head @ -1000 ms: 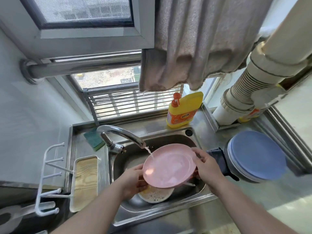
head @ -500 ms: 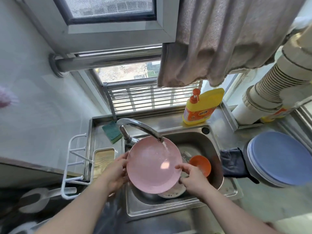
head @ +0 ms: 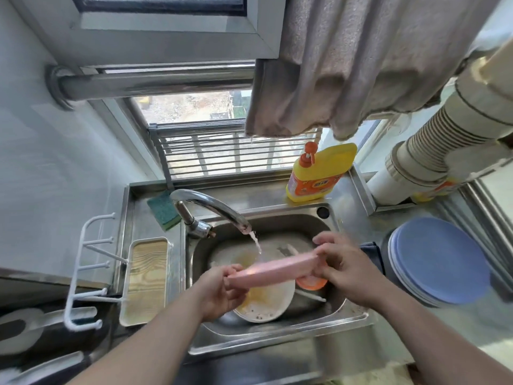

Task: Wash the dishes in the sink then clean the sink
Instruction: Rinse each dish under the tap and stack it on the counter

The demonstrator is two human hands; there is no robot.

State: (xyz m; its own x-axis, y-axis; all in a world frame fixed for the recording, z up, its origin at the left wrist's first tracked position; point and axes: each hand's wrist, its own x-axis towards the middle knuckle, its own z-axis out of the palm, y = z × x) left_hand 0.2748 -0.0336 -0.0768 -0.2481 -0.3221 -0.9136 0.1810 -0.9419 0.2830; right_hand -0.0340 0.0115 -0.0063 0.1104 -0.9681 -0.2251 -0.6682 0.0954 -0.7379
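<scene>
Both hands grip the pink plate (head: 273,268) by opposite rims: the left hand (head: 222,294) curls its fingers round the lower left edge, and the right hand (head: 342,269) pinches the upper right edge between thumb and fingers. This plate is held almost edge-on to the camera, tilted up toward the right, above the basin of the steel sink (head: 280,339) at lower centre of the frame. Water (head: 256,241) runs from the spout of the chrome faucet (head: 209,208) and falls just behind the plate's upper edge. Below the plate, a soiled white plate (head: 268,304) with brownish residue lies in the basin, and an orange bowl (head: 311,283) sits beside it, partly hidden under the right hand. A thin white utensil (head: 311,295) lies on the basin floor near the bowl; its type cannot be determined. On the rear ledge, a green sponge (head: 163,211) rests left of the faucet and a yellow detergent bottle (head: 320,173) with an orange pump stands at the right. A dark cloth (head: 373,258) lies on the right rim of the sink. At the right of the frame, a stack of blue plates (head: 438,261) rests on the counter. At the left, a wood-lined tray (head: 145,279) sits beside a white rack (head: 83,273).
</scene>
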